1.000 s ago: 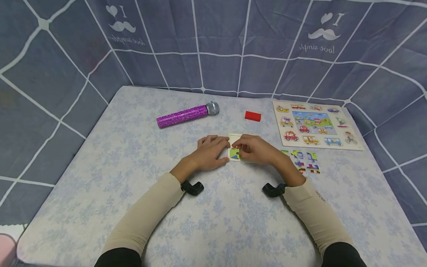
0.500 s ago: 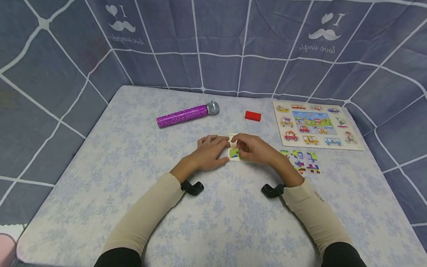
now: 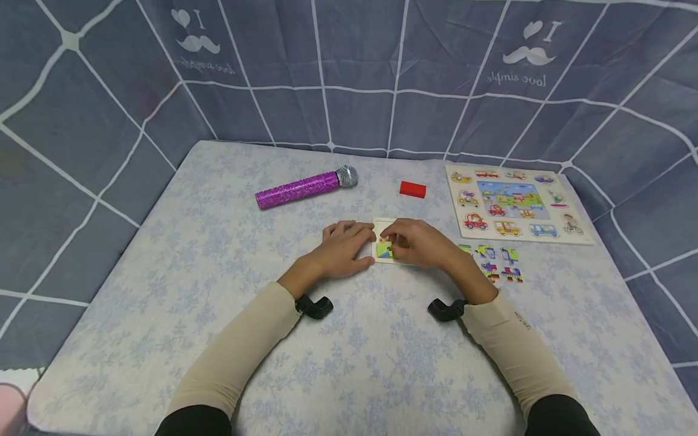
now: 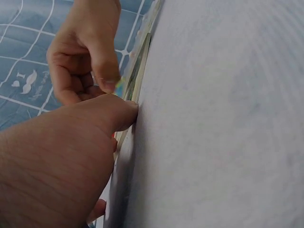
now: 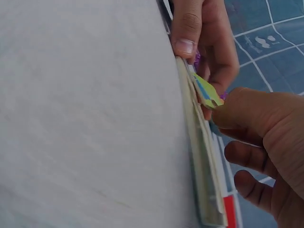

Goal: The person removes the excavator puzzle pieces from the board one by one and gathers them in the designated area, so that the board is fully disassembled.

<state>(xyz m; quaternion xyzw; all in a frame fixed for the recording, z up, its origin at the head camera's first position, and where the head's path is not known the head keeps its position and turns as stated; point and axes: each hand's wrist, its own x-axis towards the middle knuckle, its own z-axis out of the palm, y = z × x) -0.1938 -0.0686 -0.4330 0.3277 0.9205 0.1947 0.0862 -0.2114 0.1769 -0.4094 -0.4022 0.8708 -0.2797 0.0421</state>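
Head view first, and straight to the blue-grey curtain (image 3: 360,42): white lattice, hearts, moustaches and "love simple" printed twice, mirrored but readable. Below that, the pale flowered bench (image 3: 327,357). Then the right sleeve (image 3: 518,351), with dark lettering too small to make out. Next down, the vehicle board (image 3: 518,204) at far right, all pictures, no legible words; after that the purple microphone (image 3: 305,188), no brand to be seen.

On to the hands: a relaxed left hand (image 3: 343,248) resting against the left edge of the small puzzle frame (image 3: 386,223), and a pinching right hand (image 3: 417,242) over it. Compared with half a second ago, just a slight resettling of right fingers and piece.

Smaller again, the red block (image 3: 412,189) beyond the frame, and loose picture pieces (image 3: 511,274) just below the board. Smallest, the green piece (image 5: 205,89), tilted in that right-hand pinch at the frame's left end. Meaning, probably: not yet seated flat.
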